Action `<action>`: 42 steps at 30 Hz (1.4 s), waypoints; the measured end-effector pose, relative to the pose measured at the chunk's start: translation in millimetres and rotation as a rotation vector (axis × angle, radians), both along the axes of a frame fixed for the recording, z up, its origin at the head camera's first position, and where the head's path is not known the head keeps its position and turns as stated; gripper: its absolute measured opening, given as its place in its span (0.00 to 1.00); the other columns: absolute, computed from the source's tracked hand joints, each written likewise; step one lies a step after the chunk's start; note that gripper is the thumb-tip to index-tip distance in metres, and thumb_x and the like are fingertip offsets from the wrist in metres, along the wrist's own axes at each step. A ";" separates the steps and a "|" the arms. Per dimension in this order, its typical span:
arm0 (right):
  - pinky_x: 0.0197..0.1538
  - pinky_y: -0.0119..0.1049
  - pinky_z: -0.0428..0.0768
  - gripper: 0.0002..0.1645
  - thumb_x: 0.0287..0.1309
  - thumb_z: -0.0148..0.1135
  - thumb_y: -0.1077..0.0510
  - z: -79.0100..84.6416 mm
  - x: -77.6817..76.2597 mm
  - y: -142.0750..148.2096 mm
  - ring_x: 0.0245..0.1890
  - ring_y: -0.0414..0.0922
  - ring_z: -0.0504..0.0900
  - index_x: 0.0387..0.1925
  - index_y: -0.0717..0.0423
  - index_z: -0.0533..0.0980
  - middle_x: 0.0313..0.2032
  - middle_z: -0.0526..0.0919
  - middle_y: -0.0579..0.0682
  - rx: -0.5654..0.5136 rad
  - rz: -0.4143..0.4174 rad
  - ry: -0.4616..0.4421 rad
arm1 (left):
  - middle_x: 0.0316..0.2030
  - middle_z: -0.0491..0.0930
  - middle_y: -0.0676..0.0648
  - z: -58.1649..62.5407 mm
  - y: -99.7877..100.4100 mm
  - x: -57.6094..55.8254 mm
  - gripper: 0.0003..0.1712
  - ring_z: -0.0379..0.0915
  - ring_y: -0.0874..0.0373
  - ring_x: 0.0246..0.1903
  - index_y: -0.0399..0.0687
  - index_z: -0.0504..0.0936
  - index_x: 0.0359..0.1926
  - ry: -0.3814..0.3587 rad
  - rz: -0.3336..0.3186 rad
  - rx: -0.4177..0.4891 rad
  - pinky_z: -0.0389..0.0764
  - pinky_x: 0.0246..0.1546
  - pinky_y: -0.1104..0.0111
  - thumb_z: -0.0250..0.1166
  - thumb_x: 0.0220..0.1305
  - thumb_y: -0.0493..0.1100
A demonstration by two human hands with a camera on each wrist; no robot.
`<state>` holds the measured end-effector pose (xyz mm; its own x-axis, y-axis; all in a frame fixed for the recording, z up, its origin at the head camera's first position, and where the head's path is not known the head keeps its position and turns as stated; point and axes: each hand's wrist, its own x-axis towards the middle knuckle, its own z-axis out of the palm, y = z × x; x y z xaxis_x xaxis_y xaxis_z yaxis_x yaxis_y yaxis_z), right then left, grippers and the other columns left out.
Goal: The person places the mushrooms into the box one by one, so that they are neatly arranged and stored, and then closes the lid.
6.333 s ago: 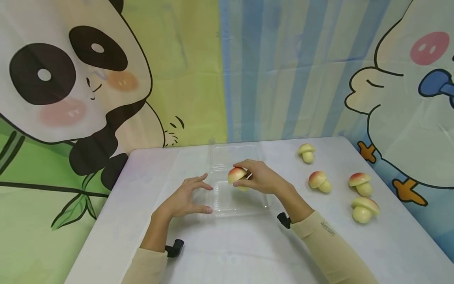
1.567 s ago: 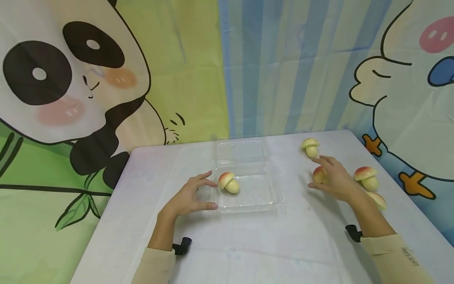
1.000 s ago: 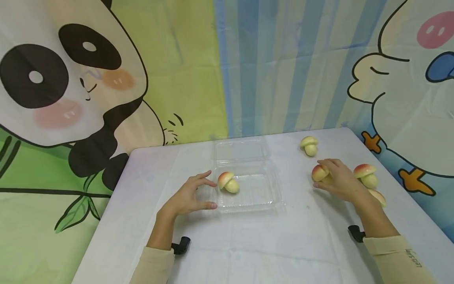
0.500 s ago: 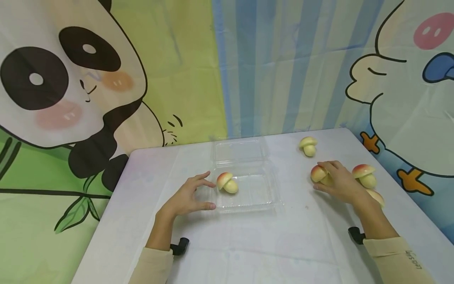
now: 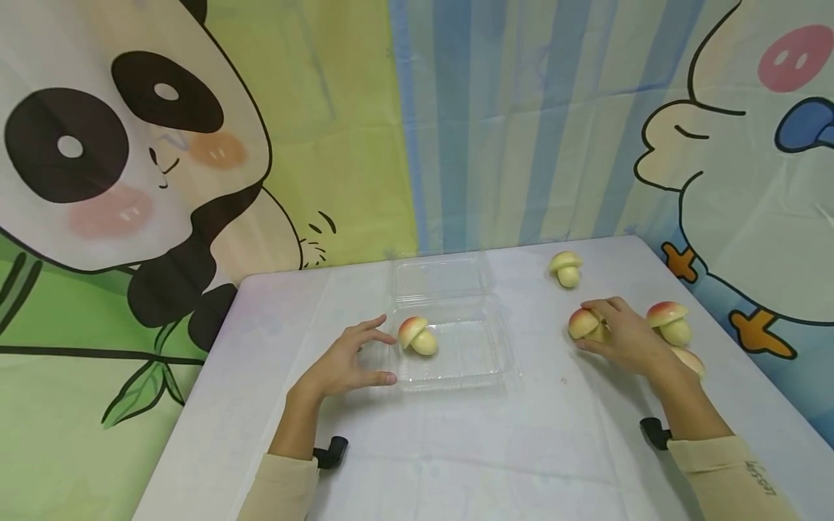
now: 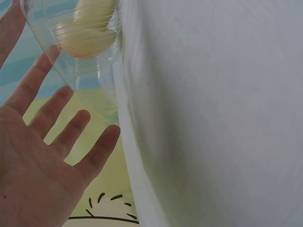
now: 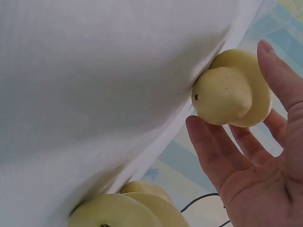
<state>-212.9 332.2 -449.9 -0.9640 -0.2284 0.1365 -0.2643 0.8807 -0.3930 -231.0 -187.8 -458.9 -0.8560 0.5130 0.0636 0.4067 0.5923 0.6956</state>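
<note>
A toy mushroom with a red-tinged cap lies on the table at the right. My right hand holds it, thumb on the near side and fingers on the far side; the right wrist view shows its pale stem between them. My left hand stands with fingers spread at the left edge of a clear plastic clamshell box, fingertips at its wall. Inside the box, at the left, lies another red-capped toy mushroom. The box's lid lies folded back.
A pale yellow toy mushroom lies at the table's back right. Another red-capped mushroom and a yellow-capped one, partly hidden by the right wrist, lie farther right. A cartoon-printed curtain hangs behind the white table.
The right hand left a mushroom in the box and moved right to another one. Its fingers have closed round that mushroom, which has shifted slightly. The left hand stays by the box.
</note>
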 end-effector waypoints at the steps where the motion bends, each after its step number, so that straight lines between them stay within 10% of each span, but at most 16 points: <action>1: 0.55 0.68 0.75 0.44 0.56 0.78 0.47 -0.3 -0.5 0.0 0.54 0.69 0.77 0.66 0.63 0.70 0.59 0.72 0.69 -0.004 0.006 0.005 | 0.79 0.57 0.51 -0.4 0.0 -0.2 0.39 0.50 0.44 0.77 0.57 0.83 0.60 0.001 -0.001 0.000 0.60 0.70 0.38 0.81 0.48 0.65; 42: 0.45 0.50 0.87 0.36 0.63 0.73 0.55 11.2 -33.9 -75.9 0.44 0.58 0.87 0.68 0.62 0.71 0.55 0.81 0.59 -0.392 0.117 0.135 | 0.79 0.58 0.52 2.6 2.6 0.6 0.37 0.52 0.43 0.76 0.57 0.83 0.59 0.010 -0.003 0.010 0.62 0.70 0.39 0.82 0.49 0.60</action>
<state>-246.8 256.3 -438.7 -0.9022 -0.2405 0.3580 -0.4253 0.6329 -0.6469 -230.4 -185.2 -456.3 -0.8538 0.5148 0.0778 0.4156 0.5839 0.6974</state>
